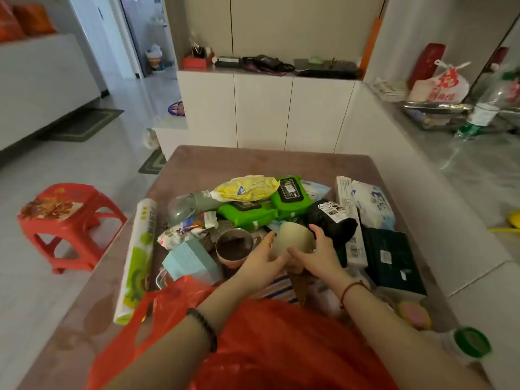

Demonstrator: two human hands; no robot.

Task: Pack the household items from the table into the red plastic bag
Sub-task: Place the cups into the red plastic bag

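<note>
Your left hand (263,258) and right hand (316,253) both clasp the pale cup (292,239) mid-table, its long axis tilting away from you, with the red plastic bag (281,347) directly nearer, so draw it back toward yourself.

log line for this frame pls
phase: picking | left hand + right hand: both on cream cup | red plastic bag: near edge, open | pile unpacked
</note>
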